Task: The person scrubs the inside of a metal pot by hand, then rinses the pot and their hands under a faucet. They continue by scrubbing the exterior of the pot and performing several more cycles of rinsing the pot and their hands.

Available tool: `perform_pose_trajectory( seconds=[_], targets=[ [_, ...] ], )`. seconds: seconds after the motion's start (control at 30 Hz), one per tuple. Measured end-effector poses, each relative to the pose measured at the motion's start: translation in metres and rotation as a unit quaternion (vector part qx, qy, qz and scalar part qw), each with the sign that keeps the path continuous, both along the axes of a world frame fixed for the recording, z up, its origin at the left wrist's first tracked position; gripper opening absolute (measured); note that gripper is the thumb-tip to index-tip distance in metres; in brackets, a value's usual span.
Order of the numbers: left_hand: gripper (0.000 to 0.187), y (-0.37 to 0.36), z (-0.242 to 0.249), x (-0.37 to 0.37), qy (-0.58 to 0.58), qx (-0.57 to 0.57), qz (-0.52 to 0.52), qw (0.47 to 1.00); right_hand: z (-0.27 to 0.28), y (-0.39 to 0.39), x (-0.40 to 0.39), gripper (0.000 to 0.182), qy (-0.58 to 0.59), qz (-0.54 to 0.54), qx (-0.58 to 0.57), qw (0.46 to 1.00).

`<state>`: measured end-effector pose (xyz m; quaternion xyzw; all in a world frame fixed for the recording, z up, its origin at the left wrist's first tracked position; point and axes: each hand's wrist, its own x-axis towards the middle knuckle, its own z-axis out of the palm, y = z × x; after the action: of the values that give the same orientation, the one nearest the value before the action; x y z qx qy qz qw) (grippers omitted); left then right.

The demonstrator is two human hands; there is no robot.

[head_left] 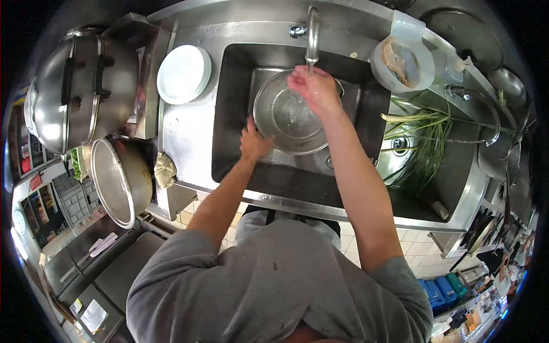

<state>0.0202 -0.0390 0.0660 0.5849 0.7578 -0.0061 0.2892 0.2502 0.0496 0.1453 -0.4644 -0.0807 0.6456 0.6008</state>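
A round metal bowl [289, 144] with clear water in it sits in the left basin of the steel sink [234, 166]. My left hand [254, 143] is at the bowl's lower left rim, its fingers along the outside and the thumb at the edge. Above the bowl's far right side, my right hand [314, 88] is held under the faucet [312, 40], with fingers loosely bent and apart. Water runs from the spout onto this hand. I see nothing in its fingers; part of the bowl's rim is hidden behind it.
White stacked plates [183, 74] stand left of the sink. A translucent tub [403, 66] with pale food sits at the back right. Long green leaves [420, 140] lie in the right basin. Large pots [123, 183] and a crumpled cloth [164, 170] are at the left.
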Motion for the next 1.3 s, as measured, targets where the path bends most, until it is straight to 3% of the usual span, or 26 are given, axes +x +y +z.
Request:
perform_pose_trajectory(
  seconds=[0.03, 0.1, 0.17, 0.2, 0.23, 0.33, 0.47, 0.53, 0.67, 0.73, 0.77, 0.8, 0.83, 0.87, 0.9, 0.93, 0.97, 1.03, 1.1, 1.17, 1.23, 1.27, 1.3],
  targets=[
    [0.088, -0.009, -0.014, -0.004, 0.006, -0.002, 0.0, 1.0, -0.001, 0.006, -0.007, 0.021, -0.033, -0.011, 0.012, 0.999],
    [0.076, -0.022, -0.04, -0.013, -0.169, 0.107, 0.079, 0.977, 0.005, 0.019, -0.008, 0.023, -0.077, 0.036, -0.021, 0.996],
    [0.069, -0.014, -0.051, -0.014, -0.13, 0.077, 0.087, 0.985, 0.001, 0.031, -0.009, 0.024, -0.127, 0.088, -0.051, 0.987],
    [0.063, -0.005, -0.052, -0.013, -0.092, 0.048, 0.091, 0.99, -0.019, 0.038, -0.011, 0.025, -0.299, 0.077, 0.008, 0.951],
    [0.063, 0.001, -0.048, -0.011, -0.091, 0.048, 0.093, 0.99, -0.02, 0.04, -0.013, 0.026, -0.461, 0.064, 0.066, 0.883],
    [0.057, 0.021, -0.034, -0.004, -0.036, 0.047, 0.098, 0.993, 0.014, 0.042, -0.011, 0.031, -0.495, 0.09, 0.017, 0.864],
    [0.057, 0.049, -0.015, 0.007, -0.015, 0.018, 0.129, 0.991, 0.022, 0.032, -0.007, 0.034, -0.444, 0.114, 0.028, 0.888],
    [0.054, 0.055, -0.013, 0.011, -0.005, 0.006, 0.124, 0.992, 0.013, 0.023, -0.001, 0.033, -0.284, 0.155, -0.018, 0.946],
    [0.043, 0.05, -0.019, 0.019, -0.022, 0.059, 0.117, 0.991, -0.008, 0.005, 0.015, 0.034, -0.176, 0.143, -0.032, 0.973],
    [0.04, 0.047, -0.027, 0.028, -0.027, 0.085, 0.121, 0.989, -0.021, -0.004, 0.022, 0.039, -0.431, 0.166, -0.035, 0.886],
    [0.039, 0.047, -0.031, 0.032, -0.021, 0.106, 0.122, 0.987, -0.031, -0.011, 0.026, 0.039, -0.431, 0.164, -0.034, 0.886],
    [0.038, 0.046, -0.037, 0.035, -0.014, 0.126, 0.123, 0.984, -0.05, -0.021, 0.032, 0.045, -0.665, 0.144, -0.052, 0.731],
    [0.038, 0.046, -0.046, 0.037, -0.016, 0.127, 0.12, 0.984, -0.069, -0.031, 0.04, 0.054, -0.847, 0.111, -0.067, 0.516],
    [0.037, 0.048, -0.056, 0.039, 0.02, 0.16, 0.126, 0.979, -0.086, -0.042, 0.048, 0.054, -0.848, 0.106, -0.07, 0.515],
    [0.036, 0.051, -0.063, 0.042, 0.057, 0.192, 0.133, 0.971, -0.103, -0.054, 0.056, 0.062, -0.832, 0.184, -0.091, 0.516],
    [0.036, 0.057, -0.061, 0.042, 0.056, 0.191, 0.131, 0.971, -0.103, -0.066, 0.057, 0.072, -0.809, 0.264, -0.112, 0.513],
    [0.037, 0.064, -0.058, 0.039, 0.028, 0.191, 0.096, 0.976, -0.104, -0.076, 0.056, 0.072, -0.808, 0.266, -0.115, 0.513],
    [0.037, 0.073, -0.061, 0.03, -0.003, 0.187, 0.061, 0.981, -0.079, -0.098, 0.049, 0.083, -0.533, 0.291, -0.255, 0.753],
    [0.035, 0.095, -0.064, 0.025, -0.021, 0.183, -0.075, 0.98, -0.07, -0.132, 0.038, 0.084, -0.548, 0.314, -0.281, 0.722],
    [0.034, 0.112, -0.062, 0.031, -0.025, 0.188, -0.122, 0.974, -0.075, -0.147, 0.033, 0.086, -0.562, 0.334, -0.307, 0.691],
    [0.03, 0.12, -0.055, 0.047, -0.102, 0.266, -0.228, 0.931, -0.077, -0.152, 0.031, 0.078, -0.717, 0.177, -0.177, 0.651],
    [0.03, 0.124, -0.056, 0.056, -0.106, 0.264, -0.233, 0.93, -0.08, -0.152, 0.032, 0.077, -0.769, 0.103, -0.117, 0.62],
    [0.027, 0.131, -0.059, 0.064, -0.143, 0.276, -0.299, 0.902, -0.089, -0.146, 0.039, 0.077, -0.769, 0.1, -0.122, 0.62]
  ],
)
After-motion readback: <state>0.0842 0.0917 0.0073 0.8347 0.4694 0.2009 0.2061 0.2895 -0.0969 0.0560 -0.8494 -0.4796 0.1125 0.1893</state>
